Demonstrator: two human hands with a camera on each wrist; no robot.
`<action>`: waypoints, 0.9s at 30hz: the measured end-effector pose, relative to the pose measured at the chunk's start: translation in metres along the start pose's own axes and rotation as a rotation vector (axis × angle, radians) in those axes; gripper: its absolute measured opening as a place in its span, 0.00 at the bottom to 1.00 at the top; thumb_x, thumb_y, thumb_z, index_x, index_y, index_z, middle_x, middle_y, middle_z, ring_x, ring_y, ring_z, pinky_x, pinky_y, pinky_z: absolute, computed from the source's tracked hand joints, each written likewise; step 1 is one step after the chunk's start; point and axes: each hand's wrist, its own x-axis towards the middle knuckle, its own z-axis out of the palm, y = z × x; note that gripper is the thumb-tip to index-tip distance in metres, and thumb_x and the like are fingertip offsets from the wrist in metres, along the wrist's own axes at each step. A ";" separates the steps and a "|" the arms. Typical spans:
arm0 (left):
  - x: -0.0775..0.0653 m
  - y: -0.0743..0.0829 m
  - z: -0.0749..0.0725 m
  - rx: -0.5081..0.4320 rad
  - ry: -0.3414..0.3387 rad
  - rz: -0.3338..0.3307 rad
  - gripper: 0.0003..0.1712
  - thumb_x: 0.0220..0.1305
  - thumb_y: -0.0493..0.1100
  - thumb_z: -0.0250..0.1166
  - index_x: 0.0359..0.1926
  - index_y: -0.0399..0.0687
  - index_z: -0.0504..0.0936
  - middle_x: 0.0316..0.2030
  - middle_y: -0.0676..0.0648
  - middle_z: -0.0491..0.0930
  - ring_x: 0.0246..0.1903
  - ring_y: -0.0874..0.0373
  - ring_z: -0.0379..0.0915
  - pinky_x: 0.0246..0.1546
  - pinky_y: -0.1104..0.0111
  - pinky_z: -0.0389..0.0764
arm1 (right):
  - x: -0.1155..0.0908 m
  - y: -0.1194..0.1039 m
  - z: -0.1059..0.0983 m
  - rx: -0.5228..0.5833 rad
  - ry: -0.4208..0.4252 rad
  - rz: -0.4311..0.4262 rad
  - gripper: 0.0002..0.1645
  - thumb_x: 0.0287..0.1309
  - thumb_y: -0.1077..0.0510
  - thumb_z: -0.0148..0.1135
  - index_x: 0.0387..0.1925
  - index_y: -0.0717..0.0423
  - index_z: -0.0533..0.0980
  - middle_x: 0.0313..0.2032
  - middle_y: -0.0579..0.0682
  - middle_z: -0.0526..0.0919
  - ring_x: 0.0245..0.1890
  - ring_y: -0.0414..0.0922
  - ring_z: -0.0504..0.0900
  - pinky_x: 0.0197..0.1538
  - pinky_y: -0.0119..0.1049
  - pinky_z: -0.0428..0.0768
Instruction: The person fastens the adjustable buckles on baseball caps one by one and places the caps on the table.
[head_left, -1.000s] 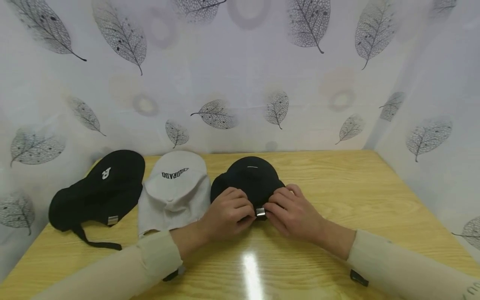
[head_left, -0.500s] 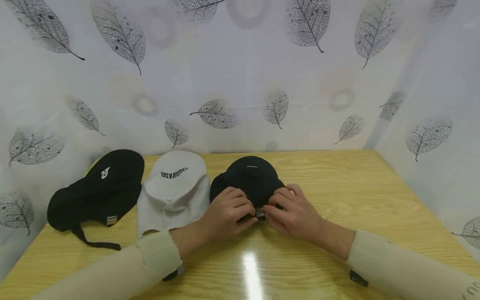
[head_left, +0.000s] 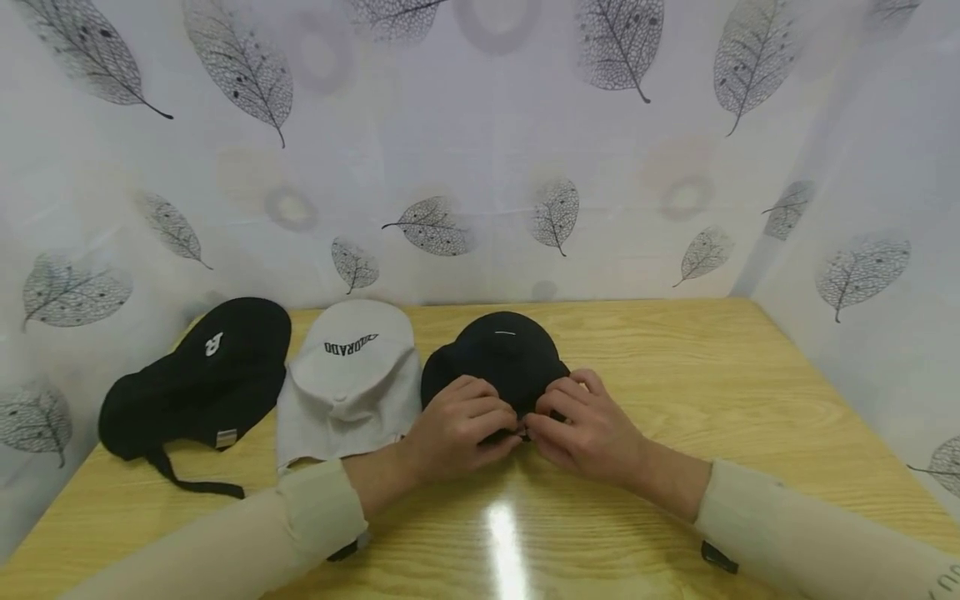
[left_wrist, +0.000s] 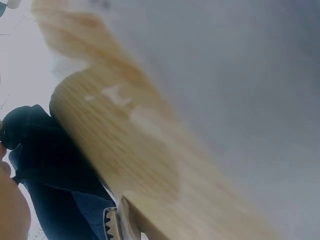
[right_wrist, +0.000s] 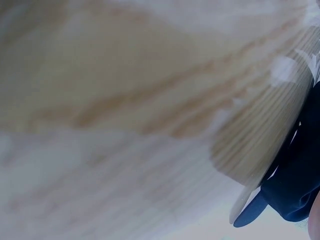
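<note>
A black baseball cap (head_left: 506, 367) lies on the wooden table, its brim toward the back and its strap side toward me. My left hand (head_left: 457, 421) grips the near edge from the left, fingertips at the strap closure. From the right, my right hand (head_left: 588, 425) pinches the same edge, its fingertips almost touching the left ones. Between them the metal buckle is mostly hidden in the head view. In the left wrist view a toothed metal buckle (left_wrist: 111, 225) shows at the edge of the dark fabric. The right wrist view catches the cap's dark fabric (right_wrist: 300, 170) and part of a finger.
To the left lie a light grey cap (head_left: 348, 367) lettered COLORADO and another black cap (head_left: 217, 375) with a white letter, a metal buckle and a loose strap. A leaf-printed curtain (head_left: 480, 158) borders the wooden table (head_left: 675, 350) at the back and sides.
My left fingertips have shifted slightly right over the buckle, which showed plainly before and is now mostly covered. The hands are closer together. The caps stay in place.
</note>
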 end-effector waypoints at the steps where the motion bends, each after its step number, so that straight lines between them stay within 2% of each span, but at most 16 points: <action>1: 0.000 0.000 0.000 -0.002 0.003 0.002 0.08 0.53 0.44 0.77 0.31 0.51 0.86 0.31 0.56 0.85 0.35 0.60 0.77 0.42 0.68 0.78 | 0.000 0.000 0.000 0.000 0.000 0.000 0.11 0.68 0.53 0.56 0.34 0.51 0.83 0.31 0.47 0.79 0.34 0.47 0.78 0.42 0.47 0.71; 27: 0.003 0.004 -0.001 0.013 0.013 0.013 0.07 0.50 0.43 0.78 0.30 0.52 0.89 0.29 0.57 0.86 0.34 0.61 0.79 0.40 0.70 0.78 | -0.001 0.001 -0.001 -0.021 0.001 -0.005 0.11 0.63 0.56 0.55 0.28 0.51 0.81 0.30 0.46 0.80 0.33 0.47 0.77 0.42 0.47 0.71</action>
